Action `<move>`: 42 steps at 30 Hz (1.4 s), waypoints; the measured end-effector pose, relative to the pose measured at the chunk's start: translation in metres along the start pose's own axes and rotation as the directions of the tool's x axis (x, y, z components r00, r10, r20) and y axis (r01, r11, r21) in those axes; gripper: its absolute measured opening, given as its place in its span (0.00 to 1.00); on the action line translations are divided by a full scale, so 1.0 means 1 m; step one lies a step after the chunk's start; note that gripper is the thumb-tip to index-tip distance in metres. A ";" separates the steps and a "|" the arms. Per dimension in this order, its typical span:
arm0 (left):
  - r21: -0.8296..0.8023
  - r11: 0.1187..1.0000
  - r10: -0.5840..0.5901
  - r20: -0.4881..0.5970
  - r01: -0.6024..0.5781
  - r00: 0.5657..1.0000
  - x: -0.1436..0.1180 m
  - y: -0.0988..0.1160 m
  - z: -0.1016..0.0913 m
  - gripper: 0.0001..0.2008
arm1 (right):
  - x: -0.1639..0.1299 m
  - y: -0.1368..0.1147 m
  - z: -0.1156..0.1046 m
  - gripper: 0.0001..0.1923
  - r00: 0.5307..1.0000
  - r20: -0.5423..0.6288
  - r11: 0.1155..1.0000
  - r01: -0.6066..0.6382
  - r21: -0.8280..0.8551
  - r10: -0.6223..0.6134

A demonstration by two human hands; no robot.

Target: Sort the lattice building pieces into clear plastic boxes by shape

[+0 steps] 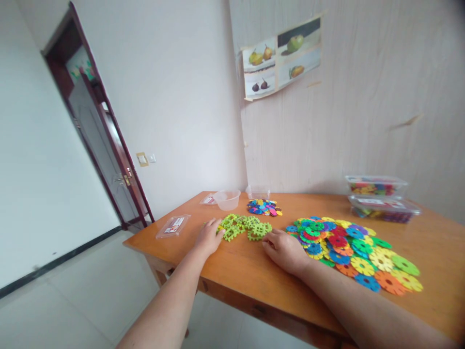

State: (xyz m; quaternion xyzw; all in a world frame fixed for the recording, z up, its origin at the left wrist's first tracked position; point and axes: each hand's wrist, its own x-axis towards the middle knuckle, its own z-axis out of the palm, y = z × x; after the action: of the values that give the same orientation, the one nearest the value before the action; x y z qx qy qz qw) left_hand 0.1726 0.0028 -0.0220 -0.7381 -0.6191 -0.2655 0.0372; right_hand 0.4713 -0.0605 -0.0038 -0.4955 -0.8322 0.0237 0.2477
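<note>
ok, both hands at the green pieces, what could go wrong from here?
1. The left hand at the green pieces is near the table edge; a sweep could push some off.
2. The right hand touches the big multicoloured pile; colours could mix.

The room is bright with soft, even light. Shadows are faint. The corners look dark and bent. The wall (pixel 363 121) looks a bit blurry.

A wooden table (pixel 250 271) bears green pieces (pixel 244 227), coloured discs (pixel 354 252), a bowl (pixel 226 199) and lidded boxes (pixel 381 202).
</note>
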 end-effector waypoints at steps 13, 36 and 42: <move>0.090 0.991 -0.096 -0.010 0.097 0.995 -0.034 -0.016 -0.030 0.25 | -0.002 -0.003 -0.002 0.14 0.997 -0.081 0.997 0.008 -0.082 -0.015; 0.085 0.985 -0.157 0.038 0.153 0.987 -0.040 -0.006 -0.026 0.32 | 0.082 -0.012 0.042 0.33 0.977 0.148 0.984 -0.134 -0.118 0.151; 0.106 0.986 -0.135 0.044 0.130 0.990 -0.040 -0.004 -0.026 0.26 | 0.062 -0.024 0.042 0.20 0.982 0.125 0.990 0.142 -0.012 -0.140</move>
State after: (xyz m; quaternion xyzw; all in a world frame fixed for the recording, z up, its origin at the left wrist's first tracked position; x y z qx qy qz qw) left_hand 0.1561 -0.0420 -0.0181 -0.6989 -0.6804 -0.2163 0.0415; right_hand 0.4099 -0.0118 -0.0093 -0.4354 -0.8792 0.0280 0.1916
